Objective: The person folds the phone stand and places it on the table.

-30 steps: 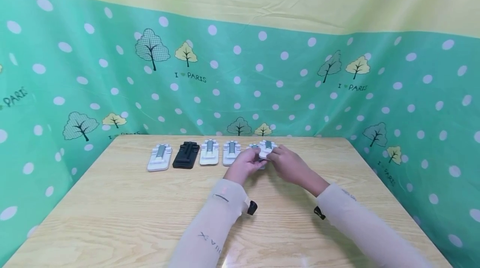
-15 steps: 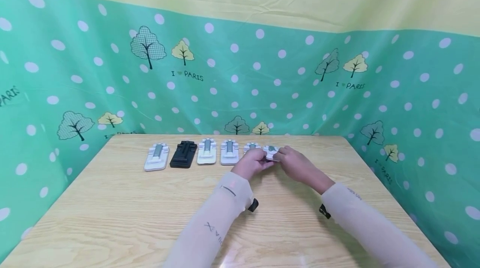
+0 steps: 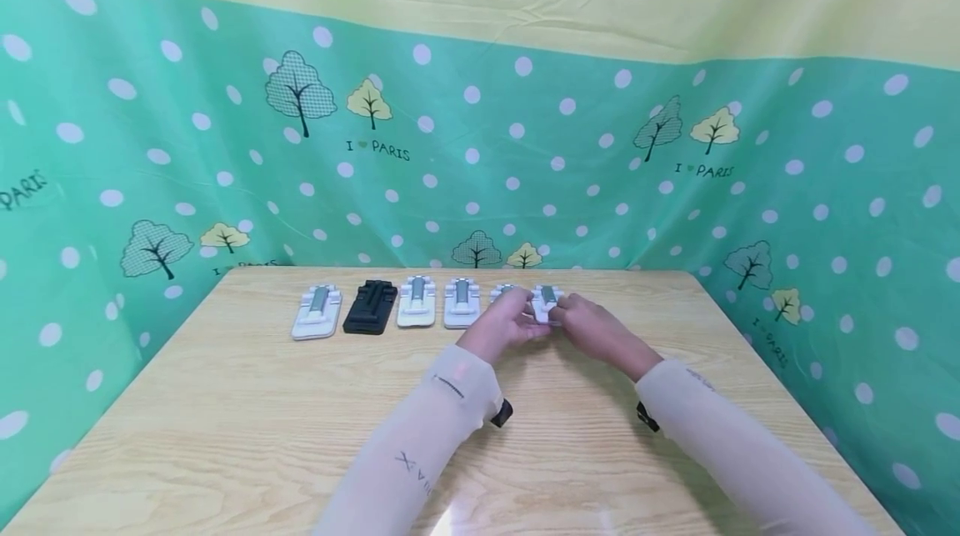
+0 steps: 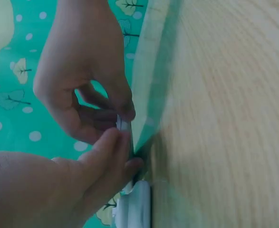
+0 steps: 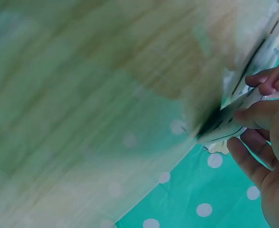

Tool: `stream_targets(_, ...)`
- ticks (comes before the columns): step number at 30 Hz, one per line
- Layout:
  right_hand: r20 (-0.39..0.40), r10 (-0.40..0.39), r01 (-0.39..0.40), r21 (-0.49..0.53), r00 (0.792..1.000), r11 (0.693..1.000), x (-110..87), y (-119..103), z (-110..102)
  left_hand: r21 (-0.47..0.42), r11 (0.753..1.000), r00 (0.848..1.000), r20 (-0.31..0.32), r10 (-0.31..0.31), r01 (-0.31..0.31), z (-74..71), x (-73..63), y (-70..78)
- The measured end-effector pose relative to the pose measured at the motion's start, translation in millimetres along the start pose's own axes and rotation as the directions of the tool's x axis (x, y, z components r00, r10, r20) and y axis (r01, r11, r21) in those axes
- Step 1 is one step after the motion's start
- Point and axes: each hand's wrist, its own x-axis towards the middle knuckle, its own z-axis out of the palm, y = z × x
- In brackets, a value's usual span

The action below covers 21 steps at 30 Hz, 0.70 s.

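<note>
Both my hands are on a white folding phone stand (image 3: 547, 294) with a grey centre piece, at the right end of a row. My left hand (image 3: 501, 326) pinches its left side between thumb and fingers. On the opposite side, my right hand (image 3: 597, 333) pinches it near the lower right corner. In the left wrist view the held stand (image 4: 125, 126) appears edge-on, low over the tabletop. The neighbouring white phone stand (image 3: 503, 291) is partly covered by my left hand.
Leftward along the row lie two white phone stands (image 3: 461, 303) (image 3: 416, 303), a black one (image 3: 371, 307) and another white one (image 3: 317, 313). A green dotted curtain (image 3: 420, 186) rises behind the wooden table (image 3: 247, 411).
Both hands have carried the held phone stand right and lowered it, from overlapping its neighbour to beside it. It now lies straighter, in line with the row.
</note>
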Motion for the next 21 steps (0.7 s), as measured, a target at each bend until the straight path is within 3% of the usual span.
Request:
stream_targets(6, 0.05, -0.007, 0.006, 0.021, 0.999, 1.0, 2.1, 3, 9, 0.002, 1.0, 1.0, -0.021, -0.008, 0.008, -2.9, 1.4, -5.8)
stream_targets(14, 0.082, -0.005, -0.002, 0.087, 0.997, 0.996, 5.3, 7, 7, -0.063, 0.997, 0.998, 0.045, -0.034, 0.037, -1.4, -4.5, -2.1)
stream_targets(17, 0.112, 0.004, -0.017, 0.116, 0.994, 0.993, 5.7, 6, 5, -0.008, 1.0, 0.999, 0.039, -0.021, 0.021, -4.8, -8.0, -1.3)
stream_targets(21, 0.141, 0.005, -0.025, 0.138, 0.99, 0.99, 4.7, 4, 1, 0.141, 0.989, 0.998, 0.049, 0.025, -0.032, -13.0, -12.9, 0.3)
